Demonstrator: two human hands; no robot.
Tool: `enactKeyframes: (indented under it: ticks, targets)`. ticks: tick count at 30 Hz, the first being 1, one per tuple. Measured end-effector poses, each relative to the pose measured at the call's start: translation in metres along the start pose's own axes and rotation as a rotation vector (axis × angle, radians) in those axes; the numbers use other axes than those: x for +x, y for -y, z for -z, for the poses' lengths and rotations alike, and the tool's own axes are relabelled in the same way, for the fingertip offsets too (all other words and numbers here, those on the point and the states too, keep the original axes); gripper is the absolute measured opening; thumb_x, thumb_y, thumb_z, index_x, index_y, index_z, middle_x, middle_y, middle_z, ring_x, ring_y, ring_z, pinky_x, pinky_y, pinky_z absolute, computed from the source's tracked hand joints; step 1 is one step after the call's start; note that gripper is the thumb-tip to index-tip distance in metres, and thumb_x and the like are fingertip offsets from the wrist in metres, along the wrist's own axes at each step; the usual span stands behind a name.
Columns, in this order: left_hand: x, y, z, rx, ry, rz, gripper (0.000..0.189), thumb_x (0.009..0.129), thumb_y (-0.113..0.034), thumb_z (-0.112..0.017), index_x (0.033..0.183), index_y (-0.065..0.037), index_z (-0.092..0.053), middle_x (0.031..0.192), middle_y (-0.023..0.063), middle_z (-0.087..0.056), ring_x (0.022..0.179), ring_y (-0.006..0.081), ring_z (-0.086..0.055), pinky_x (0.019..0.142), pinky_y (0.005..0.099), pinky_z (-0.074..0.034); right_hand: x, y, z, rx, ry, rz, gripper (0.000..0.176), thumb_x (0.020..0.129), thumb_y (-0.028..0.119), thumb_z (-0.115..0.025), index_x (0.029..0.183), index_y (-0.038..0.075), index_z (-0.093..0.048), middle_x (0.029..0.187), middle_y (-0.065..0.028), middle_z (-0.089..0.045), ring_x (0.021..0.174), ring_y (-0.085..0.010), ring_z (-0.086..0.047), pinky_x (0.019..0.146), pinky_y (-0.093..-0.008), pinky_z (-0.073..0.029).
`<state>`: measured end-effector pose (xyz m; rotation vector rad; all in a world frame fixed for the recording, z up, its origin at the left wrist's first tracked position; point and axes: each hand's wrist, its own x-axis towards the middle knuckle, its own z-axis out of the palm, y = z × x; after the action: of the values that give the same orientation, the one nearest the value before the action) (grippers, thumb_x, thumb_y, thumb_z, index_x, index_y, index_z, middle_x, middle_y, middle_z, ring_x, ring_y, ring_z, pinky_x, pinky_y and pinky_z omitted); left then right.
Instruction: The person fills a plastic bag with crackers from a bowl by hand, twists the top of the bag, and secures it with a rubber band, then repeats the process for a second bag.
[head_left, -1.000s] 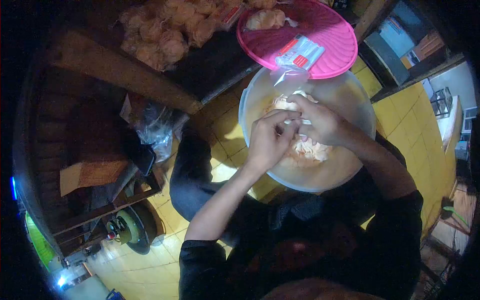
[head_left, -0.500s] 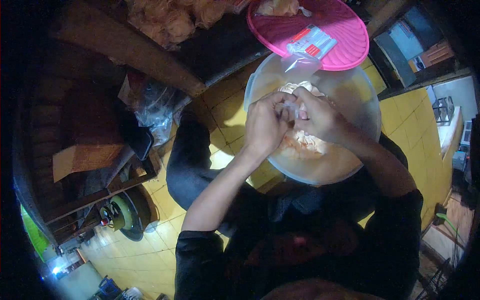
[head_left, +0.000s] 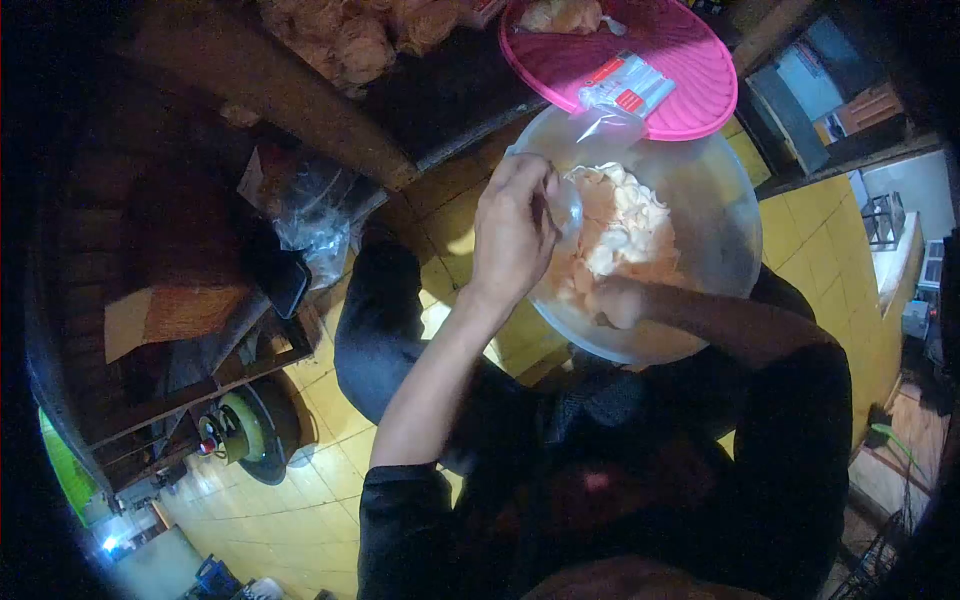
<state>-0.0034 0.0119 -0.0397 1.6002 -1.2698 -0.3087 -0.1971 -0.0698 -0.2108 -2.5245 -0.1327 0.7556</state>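
A large translucent plastic tub [head_left: 715,200] stands between my knees. Inside it lies a heap of thin pale cream pieces [head_left: 635,215] with orange-brown ones [head_left: 590,205] around them, too small to name for certain. Over the tub's left rim, my left hand [head_left: 512,225] is closed on a small clear plastic bag [head_left: 565,208]. My right hand [head_left: 622,303] reaches low into the tub, at the near side of the heap. Its fingers are blurred and partly hidden among the orange-brown pieces.
A pink lid [head_left: 690,75] rests across the tub's far rim, carrying a pack of plastic bags [head_left: 630,85] and a filled bag [head_left: 560,15]. Wooden furniture [head_left: 260,110] flanks the left, with a phone [head_left: 290,285] and crumpled clear plastic [head_left: 320,215]. Yellow tiles [head_left: 815,250] cover the floor.
My hands were together over the tub, with clear plastic between them. Now they are apart: the left has moved left with the bag, the right down into the tub. More of the heap shows.
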Motion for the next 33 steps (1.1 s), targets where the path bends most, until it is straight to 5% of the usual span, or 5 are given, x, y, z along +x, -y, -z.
enactKeyframes:
  ticks: [10, 12, 15, 26, 33]
  targets:
    - [0.007, -0.018, 0.012, 0.004, 0.148, 0.261, 0.017, 0.087, 0.01, -0.047, 0.096, 0.006, -0.061, 0.1, 0.0144, -0.063, 0.071, 0.0198, -0.07, 0.055, 0.0276, -0.054, -0.025, 0.026, 0.061, 0.193, -0.24, -0.188, 0.016, 0.073, 0.009, -0.062, 0.088, 0.003, -0.064, 0.08, -0.0167, -0.067, 0.079, -0.0323, -0.066, 0.074, -0.0416, -0.052]
    - [0.008, -0.014, 0.012, -0.049, 0.166, 0.293, 0.02, 0.092, 0.003, -0.045, 0.103, 0.008, -0.061, 0.102, 0.0152, -0.064, 0.071, 0.0193, -0.07, 0.054, 0.0271, -0.052, -0.032, 0.022, 0.079, 0.815, -0.469, -0.204, 0.022, 0.076, 0.007, -0.062, 0.097, 0.002, -0.061, 0.09, -0.0182, -0.066, 0.084, -0.0329, -0.065, 0.077, -0.0414, -0.051]
    - [0.008, -0.019, 0.013, -0.086, 0.151, 0.298, 0.022, 0.09, 0.0, -0.049, 0.107, 0.009, -0.061, 0.102, 0.0207, -0.063, 0.07, 0.0235, -0.07, 0.064, 0.0342, -0.054, -0.089, 0.052, 0.173, 0.265, -0.553, -0.159, 0.022, 0.088, 0.01, -0.062, 0.107, -0.001, -0.059, 0.101, -0.0118, -0.062, 0.093, -0.0195, -0.062, 0.08, -0.0363, -0.053]
    - [0.001, -0.032, -0.011, -0.518, 0.238, 0.338, 0.048, 0.083, -0.002, -0.068, 0.128, 0.003, -0.052, 0.118, 0.0114, -0.058, 0.077, 0.0132, -0.064, 0.063, 0.0248, -0.053, -0.066, 0.068, 0.177, 0.478, -1.102, -0.272, 0.023, 0.084, 0.007, -0.068, 0.102, -0.001, -0.056, 0.092, -0.0095, -0.062, 0.085, -0.0122, -0.061, 0.073, -0.0302, -0.051]
    - [0.002, -0.023, -0.003, -0.142, 0.142, 0.242, 0.046, 0.074, 0.002, -0.068, 0.119, 0.001, -0.059, 0.106, 0.0117, -0.063, 0.066, 0.0116, -0.062, 0.058, 0.0276, -0.049, -0.054, 0.068, 0.182, 0.681, -1.079, -0.104, 0.013, 0.084, 0.012, -0.063, 0.091, 0.002, -0.061, 0.081, -0.0202, -0.066, 0.081, -0.0355, -0.066, 0.072, -0.0444, -0.05]
